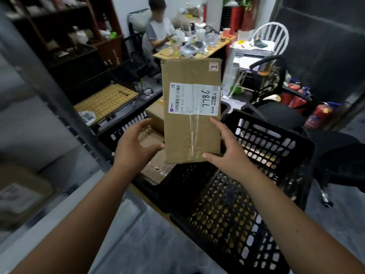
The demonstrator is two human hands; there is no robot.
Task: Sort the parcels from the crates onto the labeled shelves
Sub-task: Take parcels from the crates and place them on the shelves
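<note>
Head view: looks forward and down from the wearer's head.
Nearness: close above the fingers (214, 123).
Beyond fingers: worktop (215, 49).

Both hands (136, 149) raised, fingers spread

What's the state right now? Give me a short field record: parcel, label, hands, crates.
parcel: cardboard box held upright above the crates
label: white shipping label facing the camera, handwritten 7786
left hand: left hand on the box's lower left edge
right hand: right hand on its lower right corner
near crate: black crate, looks empty
far crate: second crate with more cardboard parcels
</note>
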